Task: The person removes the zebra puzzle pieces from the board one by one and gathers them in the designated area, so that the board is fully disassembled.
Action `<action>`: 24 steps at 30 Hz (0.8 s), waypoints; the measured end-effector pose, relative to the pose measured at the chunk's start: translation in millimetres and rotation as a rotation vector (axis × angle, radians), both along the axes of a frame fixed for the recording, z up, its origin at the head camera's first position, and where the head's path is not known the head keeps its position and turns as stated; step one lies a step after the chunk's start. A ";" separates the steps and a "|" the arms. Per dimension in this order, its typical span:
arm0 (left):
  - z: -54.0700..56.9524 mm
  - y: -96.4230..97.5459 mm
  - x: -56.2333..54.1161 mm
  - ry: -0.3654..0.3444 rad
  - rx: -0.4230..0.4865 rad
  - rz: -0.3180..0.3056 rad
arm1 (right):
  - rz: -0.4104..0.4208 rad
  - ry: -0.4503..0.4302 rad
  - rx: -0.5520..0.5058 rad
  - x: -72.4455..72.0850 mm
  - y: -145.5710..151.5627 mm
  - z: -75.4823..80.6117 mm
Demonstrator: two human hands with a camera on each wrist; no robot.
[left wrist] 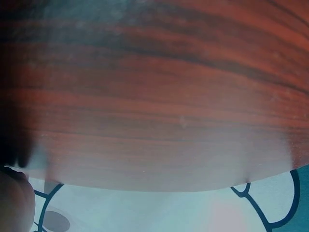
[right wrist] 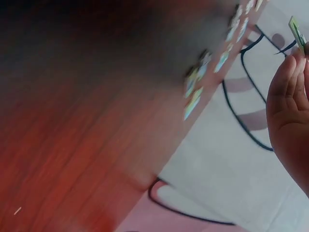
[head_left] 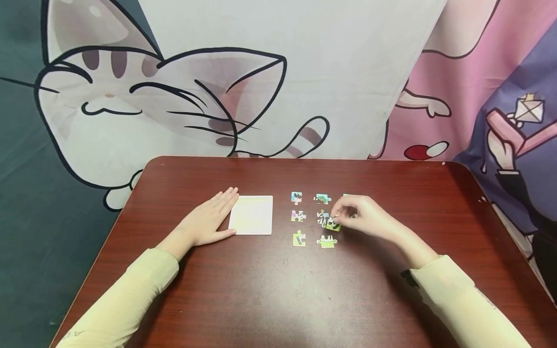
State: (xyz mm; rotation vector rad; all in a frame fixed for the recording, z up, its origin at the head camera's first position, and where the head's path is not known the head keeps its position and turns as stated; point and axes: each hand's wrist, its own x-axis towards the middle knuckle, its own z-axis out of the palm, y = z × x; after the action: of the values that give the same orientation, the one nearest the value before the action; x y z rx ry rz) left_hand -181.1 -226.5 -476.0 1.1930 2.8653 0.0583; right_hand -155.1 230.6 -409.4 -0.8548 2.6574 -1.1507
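Observation:
My right hand (head_left: 363,213) pinches a green-edged jigsaw piece (head_left: 333,224) between thumb and fingertips, over the middle of the laid-out pieces. In the right wrist view the held piece (right wrist: 297,35) shows as a thin edge at the fingertips. Flat on the table, my left hand (head_left: 213,217) has its fingers straight and touches the left side of a pale square board (head_left: 251,215). Around the right hand lie a zebra-striped piece (head_left: 322,217), a green piece (head_left: 327,241) and a blue-topped piece (head_left: 323,198). The right hand partly hides pieces behind it.
Left of these lies a column of further pieces, a blue one (head_left: 297,197), a pink-and-white one (head_left: 298,216) and a green one (head_left: 299,239). The brown table (head_left: 278,299) has rounded far corners. Behind it hangs a cat-print cloth (head_left: 339,72).

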 end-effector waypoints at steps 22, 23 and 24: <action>-0.4 0.2 0.2 -0.009 -0.003 0.007 | 0.066 -0.110 0.051 22.2 51.6 -23.3; -0.3 0.3 0.2 -0.008 -0.004 0.006 | 0.067 -0.103 0.049 23.0 52.1 -24.9; -0.4 0.3 0.1 -0.005 -0.004 0.004 | 0.063 -0.094 0.049 23.7 52.6 -26.3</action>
State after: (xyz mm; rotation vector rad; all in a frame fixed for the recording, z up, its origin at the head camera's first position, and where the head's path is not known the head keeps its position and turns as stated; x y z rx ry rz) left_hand -181.0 -226.2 -476.3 1.1838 2.8621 0.0551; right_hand -131.4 283.2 -435.7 -0.8487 2.5533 -1.0795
